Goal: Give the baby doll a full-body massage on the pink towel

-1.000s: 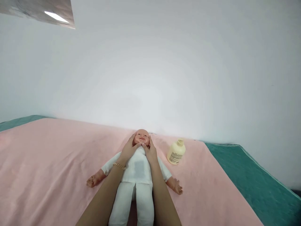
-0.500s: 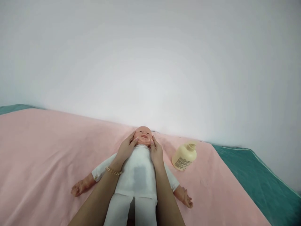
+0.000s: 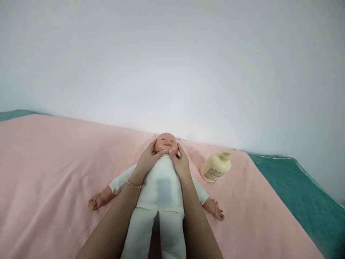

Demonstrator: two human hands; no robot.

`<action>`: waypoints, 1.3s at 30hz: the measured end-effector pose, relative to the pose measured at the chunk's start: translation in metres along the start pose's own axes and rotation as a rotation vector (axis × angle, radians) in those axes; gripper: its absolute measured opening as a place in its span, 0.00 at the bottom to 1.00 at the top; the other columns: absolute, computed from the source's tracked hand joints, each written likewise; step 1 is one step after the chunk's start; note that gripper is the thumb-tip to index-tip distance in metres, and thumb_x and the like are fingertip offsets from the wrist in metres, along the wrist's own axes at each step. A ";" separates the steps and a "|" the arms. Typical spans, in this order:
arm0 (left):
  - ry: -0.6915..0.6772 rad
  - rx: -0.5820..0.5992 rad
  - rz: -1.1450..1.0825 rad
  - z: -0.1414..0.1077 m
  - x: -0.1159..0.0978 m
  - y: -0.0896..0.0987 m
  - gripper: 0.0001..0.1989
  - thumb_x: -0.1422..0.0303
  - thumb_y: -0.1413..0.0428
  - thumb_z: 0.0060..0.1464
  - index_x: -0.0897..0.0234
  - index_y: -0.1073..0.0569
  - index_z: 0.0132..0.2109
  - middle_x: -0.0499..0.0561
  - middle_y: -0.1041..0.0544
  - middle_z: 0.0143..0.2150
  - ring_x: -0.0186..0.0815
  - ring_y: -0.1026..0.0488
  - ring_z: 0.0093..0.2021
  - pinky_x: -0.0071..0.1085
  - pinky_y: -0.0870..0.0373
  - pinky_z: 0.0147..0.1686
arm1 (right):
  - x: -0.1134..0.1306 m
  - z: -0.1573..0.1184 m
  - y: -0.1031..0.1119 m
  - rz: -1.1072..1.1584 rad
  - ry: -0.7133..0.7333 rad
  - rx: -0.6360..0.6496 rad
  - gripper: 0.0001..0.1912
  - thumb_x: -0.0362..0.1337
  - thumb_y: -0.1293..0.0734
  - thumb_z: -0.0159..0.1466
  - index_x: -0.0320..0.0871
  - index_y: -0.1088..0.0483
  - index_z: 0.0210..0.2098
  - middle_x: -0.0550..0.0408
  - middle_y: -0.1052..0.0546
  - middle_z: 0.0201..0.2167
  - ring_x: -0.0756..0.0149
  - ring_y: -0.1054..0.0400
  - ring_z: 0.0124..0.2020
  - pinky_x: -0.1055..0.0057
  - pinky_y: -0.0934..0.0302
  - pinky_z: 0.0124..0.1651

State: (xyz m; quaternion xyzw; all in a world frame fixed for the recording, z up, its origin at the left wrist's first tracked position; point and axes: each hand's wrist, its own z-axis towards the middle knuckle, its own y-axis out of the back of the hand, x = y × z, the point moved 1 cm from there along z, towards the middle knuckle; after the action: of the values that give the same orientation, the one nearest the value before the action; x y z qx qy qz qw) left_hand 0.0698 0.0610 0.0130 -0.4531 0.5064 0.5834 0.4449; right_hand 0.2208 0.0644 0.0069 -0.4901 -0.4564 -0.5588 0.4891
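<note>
A baby doll with a white cloth body lies on its back, its head at the far end and its arms spread to both sides. My left hand cups the left side of the doll's head, with the thumb on the chin. On the other side my right hand does the same, its thumb also at the chin. Both hands are closed around the head, fingers along its sides and partly hidden. A bracelet circles my left wrist. Right of the doll stands a pale yellow pump bottle.
A pink cloth with soft folds lies beneath the doll and bottle. Green fabric shows at the right and at the far left corner. Behind the doll's head rises a pale wall.
My thumbs have slid from the doll's cheeks down and inward to its chin. The whole view has shifted slightly, so the doll and bottle appear higher and further right.
</note>
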 end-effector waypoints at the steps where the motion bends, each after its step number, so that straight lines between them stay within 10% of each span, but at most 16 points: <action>1: -0.003 -0.006 0.012 0.000 0.000 0.000 0.37 0.59 0.39 0.51 0.62 0.40 0.65 0.58 0.31 0.61 0.45 0.31 0.58 0.35 0.32 0.54 | -0.002 0.001 -0.001 -0.001 -0.006 -0.001 0.42 0.46 0.27 0.55 0.40 0.43 0.65 0.47 0.32 0.59 0.56 0.34 0.57 0.63 0.37 0.57; 21: -0.121 -0.013 0.099 0.006 0.009 0.004 0.29 0.54 0.57 0.64 0.66 0.39 0.65 0.58 0.37 0.65 0.42 0.40 0.65 0.38 0.43 0.63 | -0.011 0.009 0.005 -0.142 0.104 -0.003 0.32 0.51 0.44 0.68 0.36 0.40 0.63 0.46 0.34 0.60 0.58 0.38 0.60 0.63 0.38 0.59; 32: -0.060 0.017 0.012 -0.001 -0.002 -0.002 0.38 0.54 0.38 0.49 0.63 0.39 0.64 0.60 0.31 0.61 0.46 0.31 0.58 0.38 0.31 0.54 | 0.001 0.000 0.001 -0.155 0.019 -0.003 0.40 0.47 0.29 0.57 0.41 0.42 0.64 0.47 0.31 0.59 0.55 0.33 0.56 0.62 0.37 0.57; 39: -0.050 -0.017 0.084 -0.001 -0.001 -0.002 0.33 0.56 0.45 0.56 0.64 0.40 0.65 0.60 0.32 0.62 0.45 0.32 0.59 0.38 0.34 0.57 | -0.004 0.002 0.001 -0.125 0.042 0.000 0.37 0.47 0.31 0.59 0.42 0.42 0.64 0.46 0.33 0.60 0.56 0.33 0.56 0.60 0.38 0.58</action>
State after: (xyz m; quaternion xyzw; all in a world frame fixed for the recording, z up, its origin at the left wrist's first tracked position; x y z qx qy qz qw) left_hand 0.0716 0.0600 0.0134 -0.4205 0.5087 0.6168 0.4289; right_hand 0.2225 0.0671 0.0031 -0.4489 -0.4755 -0.5985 0.4627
